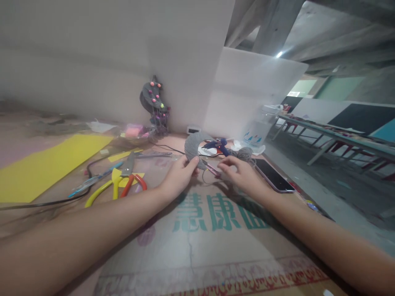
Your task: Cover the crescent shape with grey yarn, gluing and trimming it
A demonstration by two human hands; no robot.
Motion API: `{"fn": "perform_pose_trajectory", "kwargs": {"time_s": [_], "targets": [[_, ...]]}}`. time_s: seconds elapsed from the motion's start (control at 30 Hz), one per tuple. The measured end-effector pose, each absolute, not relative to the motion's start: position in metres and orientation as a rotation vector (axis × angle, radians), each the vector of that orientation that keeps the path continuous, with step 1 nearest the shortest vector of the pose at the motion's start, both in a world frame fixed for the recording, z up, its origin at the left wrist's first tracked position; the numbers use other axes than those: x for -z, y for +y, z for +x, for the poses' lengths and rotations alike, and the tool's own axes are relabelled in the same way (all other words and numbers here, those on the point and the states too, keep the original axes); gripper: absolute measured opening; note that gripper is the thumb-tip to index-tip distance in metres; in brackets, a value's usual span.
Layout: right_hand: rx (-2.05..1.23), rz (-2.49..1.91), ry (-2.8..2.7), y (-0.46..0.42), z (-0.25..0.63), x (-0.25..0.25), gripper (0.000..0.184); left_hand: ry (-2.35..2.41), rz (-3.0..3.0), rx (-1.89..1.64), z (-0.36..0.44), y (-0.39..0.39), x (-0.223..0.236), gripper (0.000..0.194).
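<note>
Crescent wrapped in grey yarn (190, 147) was held just above the table, ahead of the wearer and near the middle of the view. The left hand (180, 176) had its lower part pinched between thumb and curled fingers, a grip probably chosen to leave the hollow and the upper horn uncovered. Long axis stood roughly upright; the thick back of the curve faced left, the hollow opened right, and the upper horn bent over to the right. The right hand (237, 172) was beside it, thumb and index nearly closed together; could not tell whether anything fine was between them. A slim pink-handled tool (211, 168) lay between the hands, near the right fingertips; contact uncertain. A thin grey strand (203, 177) hung in a loop below the crescent. Beyond, seen partly through the hollow, lay a dark blue glue gun (222, 146), and to its right a round ball of grey yarn (245, 154), both presumably placed for easy reach. A flat black phone (274, 176) lay right of the right forearm, clear of the working spot. To the left, metal-bladed cutters with yellow and red handles (128, 165) lay with handles toward the wearer, likely ready for pick-up. Farther back, a grey crescent ornament with coloured balls (153, 98) stood against the pale wall panel (182, 53), possibly as a pattern.
</note>
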State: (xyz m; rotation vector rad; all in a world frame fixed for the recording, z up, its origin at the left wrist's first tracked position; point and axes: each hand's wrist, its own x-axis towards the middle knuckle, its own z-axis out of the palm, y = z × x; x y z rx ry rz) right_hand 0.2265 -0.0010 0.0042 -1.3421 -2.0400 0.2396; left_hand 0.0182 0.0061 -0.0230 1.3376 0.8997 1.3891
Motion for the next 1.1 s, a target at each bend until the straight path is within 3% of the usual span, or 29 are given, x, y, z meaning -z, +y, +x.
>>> {"fn": "perform_pose_trajectory", "kwargs": {"time_s": [0.27, 0.43, 0.6, 0.77, 0.83, 1.0, 1.1], "targets": [[-0.187, -1.001, -2.465, -0.02, 0.2, 0.013, 0.018, 0.983, 1.406, -1.374, 0.017, 0.006, 0.019, 0.033], [-0.195, -1.097, -2.397, -0.025, 0.206, 0.018, 0.023, 0.945, 1.446, -1.357, 0.017, 0.009, 0.019, 0.018], [-0.178, -1.126, -2.29, -0.032, 0.209, 0.018, 0.022, 0.911, 1.489, -1.387, 0.013, 0.01, 0.022, 0.056], [-0.13, -1.053, -2.178, -0.036, 0.207, 0.004, 0.019, 1.005, 1.805, -1.29, 0.012, 0.001, 0.02, 0.024], [-0.117, -1.091, -2.121, -0.037, 0.207, -0.003, 0.02, 0.96, 1.861, -1.269, 0.014, -0.003, 0.018, 0.021], [-0.151, -1.157, -1.991, -0.037, 0.207, -0.012, 0.023, 0.916, 1.912, -1.214, 0.016, -0.009, 0.018, 0.041], [-0.177, -1.143, -1.945, -0.036, 0.207, -0.013, 0.022, 0.907, 2.0, -1.243, 0.015, -0.009, 0.02, 0.04]]}}
